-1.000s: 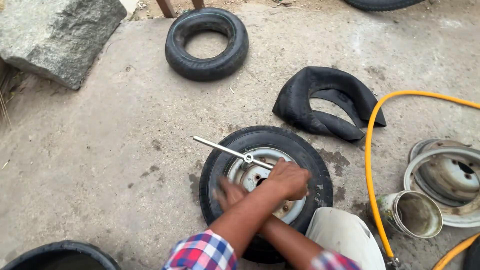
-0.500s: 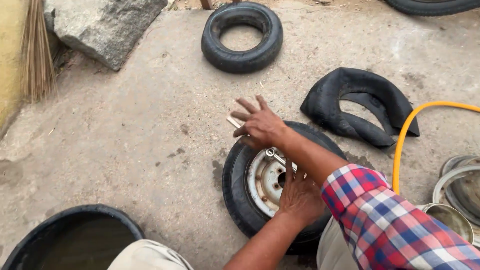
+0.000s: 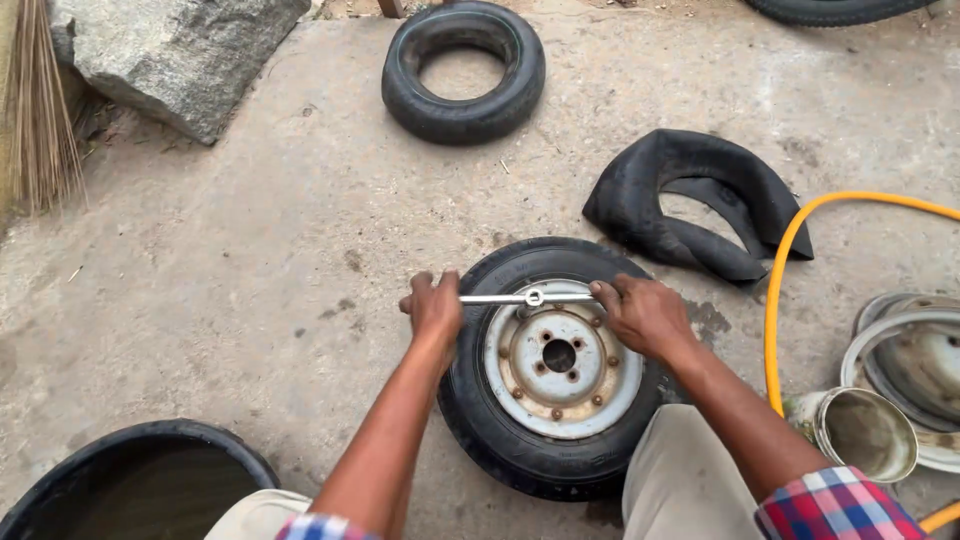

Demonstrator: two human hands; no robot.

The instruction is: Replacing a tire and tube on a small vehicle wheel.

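A small wheel [image 3: 545, 370] lies flat on the concrete, a T-handle socket wrench [image 3: 528, 298] standing on its steel rim. The left hand [image 3: 433, 308] and right hand [image 3: 645, 315] clench the crossbar's ends. A metal can [image 3: 865, 432] lies tipped, contents unclear; a black tub [image 3: 130, 480] holds dark water; a folded inner tube [image 3: 700, 205] lies near.

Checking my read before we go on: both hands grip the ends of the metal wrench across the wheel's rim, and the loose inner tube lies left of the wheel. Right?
Not quite. In the head view the inner tube lies to the upper right of the wheel, not left. The rest holds: left hand and right hand grip the ends of the wrench across the rim.
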